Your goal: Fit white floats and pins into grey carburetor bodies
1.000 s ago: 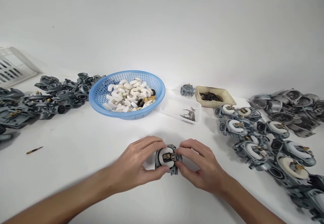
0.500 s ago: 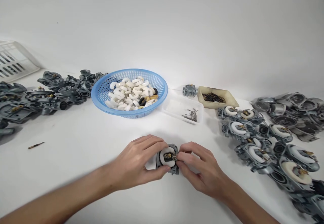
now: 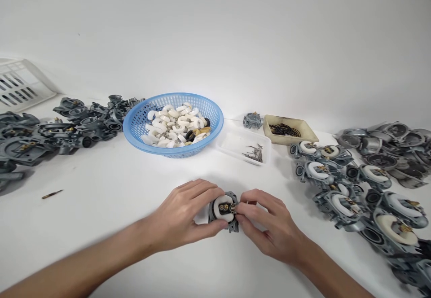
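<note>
A small grey cast-metal carburettor body with a white horseshoe-shaped float (image 3: 224, 210) is held low on the white table (image 3: 111, 199), between the two hands. It is gripped from its left side by the left hand (image 3: 182, 215), fingers curled over its top and thumb beneath. Its right edge is pinched by the right hand (image 3: 269, 226), fingertips closed narrowly on the brass fittings. No readable writing or brand is seen anywhere.

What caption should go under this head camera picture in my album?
Left hand and right hand hold a carburetor body on a white table, near a blue basket.
</note>
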Demonstrator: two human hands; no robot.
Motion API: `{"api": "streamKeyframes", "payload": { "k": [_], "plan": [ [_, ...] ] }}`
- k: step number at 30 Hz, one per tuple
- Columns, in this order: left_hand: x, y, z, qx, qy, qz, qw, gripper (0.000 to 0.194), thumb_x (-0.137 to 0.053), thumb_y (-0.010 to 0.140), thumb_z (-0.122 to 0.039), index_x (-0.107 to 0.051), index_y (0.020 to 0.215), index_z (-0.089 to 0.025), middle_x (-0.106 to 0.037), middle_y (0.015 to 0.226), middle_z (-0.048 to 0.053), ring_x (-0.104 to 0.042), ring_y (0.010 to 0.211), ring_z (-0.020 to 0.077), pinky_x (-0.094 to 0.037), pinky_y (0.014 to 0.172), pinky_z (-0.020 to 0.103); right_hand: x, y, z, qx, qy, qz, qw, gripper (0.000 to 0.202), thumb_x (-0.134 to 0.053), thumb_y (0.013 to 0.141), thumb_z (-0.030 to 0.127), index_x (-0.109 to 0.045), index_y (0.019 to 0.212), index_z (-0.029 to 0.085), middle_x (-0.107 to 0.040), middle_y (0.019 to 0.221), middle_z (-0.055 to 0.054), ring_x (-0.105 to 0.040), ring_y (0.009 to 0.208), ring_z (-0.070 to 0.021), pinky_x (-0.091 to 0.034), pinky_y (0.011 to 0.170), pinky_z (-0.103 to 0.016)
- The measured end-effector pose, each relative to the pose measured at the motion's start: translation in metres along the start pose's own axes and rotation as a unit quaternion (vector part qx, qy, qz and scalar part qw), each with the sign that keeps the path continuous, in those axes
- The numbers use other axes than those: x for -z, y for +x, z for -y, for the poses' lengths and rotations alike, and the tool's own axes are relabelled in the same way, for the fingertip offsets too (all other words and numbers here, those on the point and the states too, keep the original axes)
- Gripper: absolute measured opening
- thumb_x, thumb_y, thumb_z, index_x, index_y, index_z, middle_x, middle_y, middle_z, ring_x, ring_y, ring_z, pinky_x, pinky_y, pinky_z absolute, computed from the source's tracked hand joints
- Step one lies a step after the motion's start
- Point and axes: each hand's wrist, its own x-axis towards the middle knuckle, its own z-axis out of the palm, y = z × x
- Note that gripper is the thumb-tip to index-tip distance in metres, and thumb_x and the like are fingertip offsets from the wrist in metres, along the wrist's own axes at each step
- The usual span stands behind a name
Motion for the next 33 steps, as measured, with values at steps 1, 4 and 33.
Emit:
{"api": "streamKeyframes", "payload": {
  "k": [1,4,33],
  "plan": [
    [0.0,-0.0001,0.0,-0.001,-0.001,0.001,1.0,0.033,-0.069,0.094,-0.034,-0.06,0.122,-0.02,-0.073,0.109,0.009,-0.071,0.099,0.0242,-0.058,0.088,0.037,-0.0001,-0.0004,-0.0001,0.0,0.001,0.001,1.0,0.018,-0.058,0.094,0.005,-0.064,0.105,0.018,-0.063,0.091,-0.006,-0.057,0.07,-0.0139,-0.049,0.063,-0.029],
    [-0.0003,-0.0006,0.0002,-0.003,0.0,0.003,1.0,0.035,-0.07,0.095,-0.036,-0.059,0.123,-0.02,-0.073,0.109,0.009,-0.07,0.098,0.0245,-0.058,0.086,0.038,-0.0002,-0.0006,-0.0004,0.0,0.003,0.004,1.0,0.017,-0.059,0.094,0.006,-0.064,0.105,0.018,-0.063,0.091,-0.007,-0.057,0.07,-0.0141,-0.048,0.062,-0.029],
    [-0.0025,-0.0039,0.0047,0.004,-0.014,0.006,1.0,0.037,-0.069,0.096,-0.034,-0.056,0.127,-0.019,-0.066,0.122,0.011,-0.066,0.11,0.0236,-0.056,0.092,0.034,-0.0042,0.0005,0.0016,0.02,0.032,-0.038,0.999,0.043,-0.062,0.091,0.01,-0.046,0.13,0.02,-0.065,0.098,-0.007,-0.062,0.079,-0.0177,-0.052,0.061,-0.028]
  ]
}}
